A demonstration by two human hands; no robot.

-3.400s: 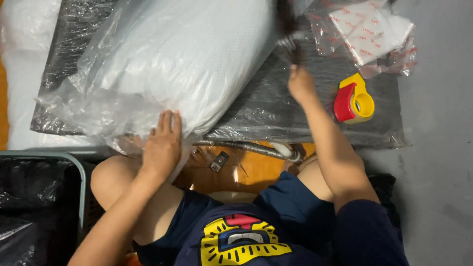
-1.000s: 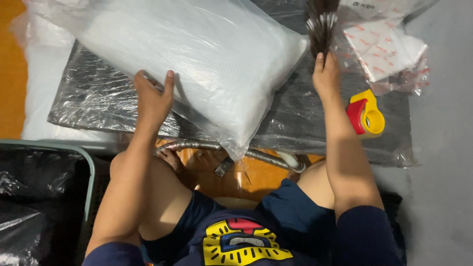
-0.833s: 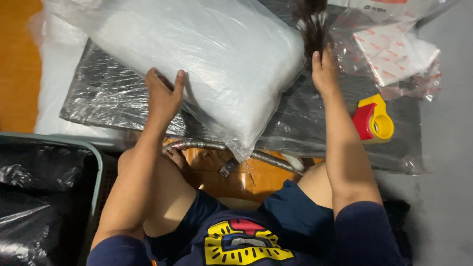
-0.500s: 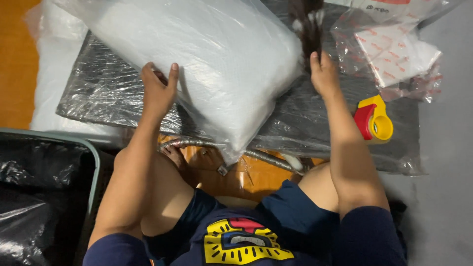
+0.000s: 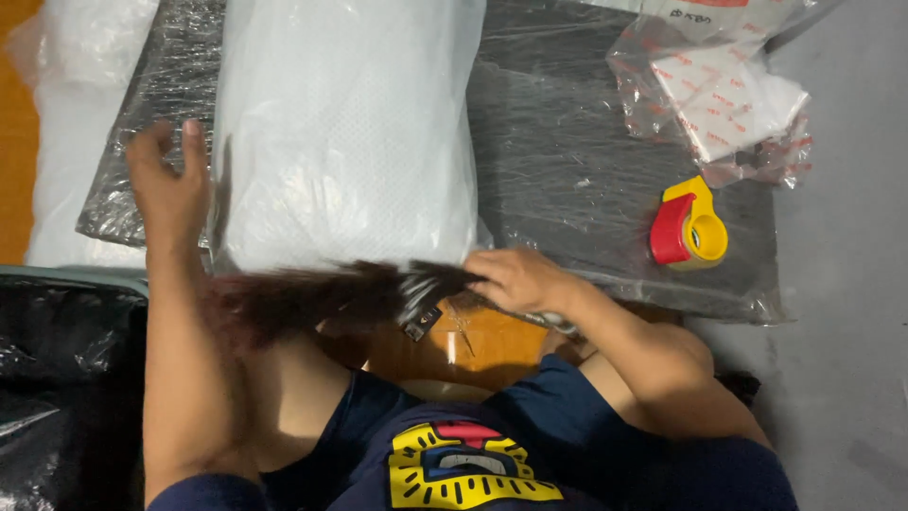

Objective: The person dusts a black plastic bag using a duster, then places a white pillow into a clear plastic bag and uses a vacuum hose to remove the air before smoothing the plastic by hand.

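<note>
Near the front edge of the plastic-wrapped dark counter (image 5: 586, 161), the right hand (image 5: 515, 280) has its fingers clamped on a dark reddish-brown hair bundle (image 5: 312, 298) lying across the lap. Beside the white bagged pillow (image 5: 345, 132), the left hand (image 5: 170, 185) hovers, fingers apart.

A bundle of dark reddish-brown hair (image 5: 312, 301) lies stretched sideways, blurred, its bound end gripped at the right, apparently with a small tag hanging. Just above it, a white pillow-like bag in clear plastic (image 5: 345, 132) lies flat.
</note>
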